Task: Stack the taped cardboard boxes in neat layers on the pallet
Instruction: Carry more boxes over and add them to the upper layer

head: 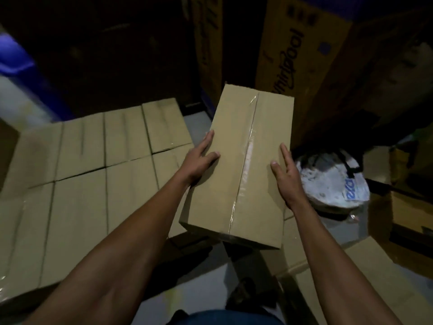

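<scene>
A long taped cardboard box (236,146) is held in mid-air in the middle of the view, its clear tape seam running along the top. My left hand (201,158) presses its left side, thumb on the top face. My right hand (287,170) presses the right side the same way. To the left, lower down, lies a flat layer of several taped boxes (93,184) packed edge to edge. The pallet under them is hidden.
Tall printed cartons (297,55) stand behind the held box. A white printed bag (332,184) lies on the floor at right, among brown boxes (410,212). Flat cardboard (365,273) lies at lower right. A blue object (16,57) is at far left.
</scene>
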